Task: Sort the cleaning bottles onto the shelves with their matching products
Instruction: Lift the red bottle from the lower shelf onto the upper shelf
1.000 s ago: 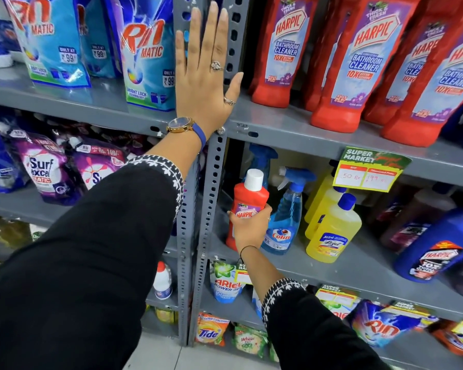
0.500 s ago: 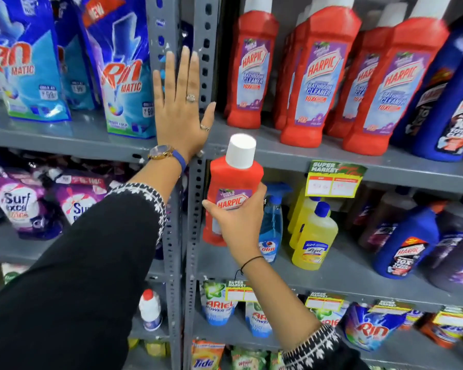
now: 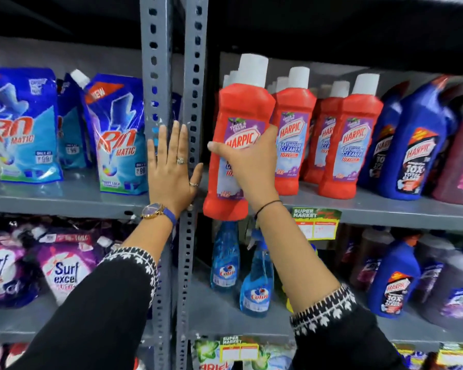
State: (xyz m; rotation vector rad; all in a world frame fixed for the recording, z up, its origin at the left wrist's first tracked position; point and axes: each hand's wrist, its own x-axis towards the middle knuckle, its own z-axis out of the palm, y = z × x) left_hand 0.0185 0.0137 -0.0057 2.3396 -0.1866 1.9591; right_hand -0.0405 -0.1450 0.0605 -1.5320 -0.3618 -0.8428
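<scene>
Harpic bathroom cleaner, a red bottle (image 3: 238, 134) with a white cap, sits in the grip of the right hand (image 3: 247, 162), whose fingers wrap across its purple label from the front. It leans a little, cap tipped to the right, its base level with the front lip of the upper right shelf (image 3: 385, 209), whether resting on the lip or held just clear I cannot tell. Directly beyond those fingers and to their right stand more red Harpic bottles (image 3: 350, 145) of the same kind in a row, the nearest one just beside the held bottle. Further right of them are blue Harpic bottles (image 3: 417, 145). Below the right wrist, on the next shelf down, stand two blue Colin spray bottles (image 3: 257, 284), and a yellow and green price tag (image 3: 316, 222) hangs from the shelf edge just right of the wrist. The left hand (image 3: 171, 172) lies flat, fingers spread and straight, holding nothing, pressed against the grey perforated upright (image 3: 195, 76) between the two shelf bays. A watch on a blue strap (image 3: 158, 212) circles that wrist. Left of those fingers stand blue Rin Matic pouches (image 3: 118, 137), with purple Surf Excel pouches (image 3: 64, 273) a shelf lower.
</scene>
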